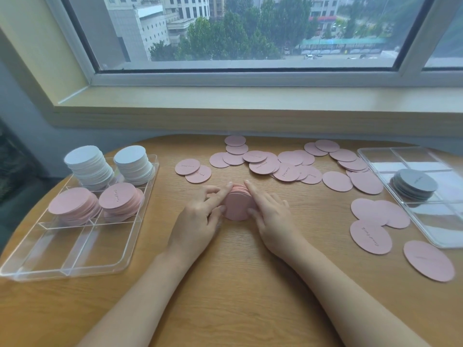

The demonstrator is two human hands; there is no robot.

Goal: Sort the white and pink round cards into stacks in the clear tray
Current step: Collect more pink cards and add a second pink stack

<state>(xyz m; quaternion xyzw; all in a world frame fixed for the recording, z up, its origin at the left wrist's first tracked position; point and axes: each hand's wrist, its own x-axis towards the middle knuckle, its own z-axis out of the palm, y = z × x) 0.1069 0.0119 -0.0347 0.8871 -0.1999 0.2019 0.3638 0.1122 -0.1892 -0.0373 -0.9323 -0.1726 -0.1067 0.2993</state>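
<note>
wood table (225, 284) under big window (250, 28), daylight, bldgs outside.

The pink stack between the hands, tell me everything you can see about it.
The pink stack is a small pile of round, matte, paper-like cards, edges roughly aligned, the top card's face blank. It sits flat on the wooden table, near the middle, outside both trays. The left hand and right hand press its sides, fingertips against the rim, squaring it.

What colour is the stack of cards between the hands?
Pink, seen in the head view: the stack of cards.
</note>
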